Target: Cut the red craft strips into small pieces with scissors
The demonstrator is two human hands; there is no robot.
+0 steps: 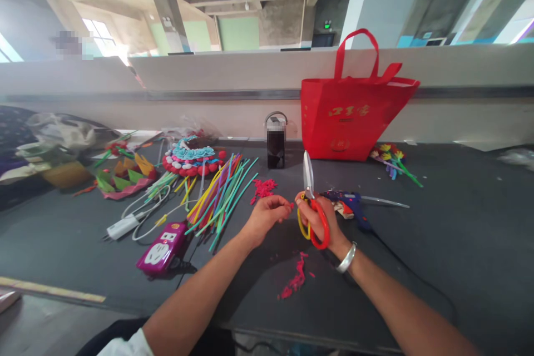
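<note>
My left hand (267,219) pinches a small red piece (291,206), too small to make out fully, over the dark table. In my right hand (319,219) is a pair of scissors (308,175) with red and yellow handles, blades pointing up and away. A pile of small red pieces (263,190) lies just beyond my left hand. Closer to me, red scraps (296,278) are strewn on the tabletop (250,300). A blue glue gun (352,203) rests right of my right hand, its clear stick pointing right.
Colourful pipe cleaners (223,194), a purple power socket (163,250) and a white charger (122,226) lie left. Behind stand a dark bottle (276,147) and a red bag (346,117). Blue and red craft flowers (194,150) sit back left. The glue gun's cord (411,272) runs right.
</note>
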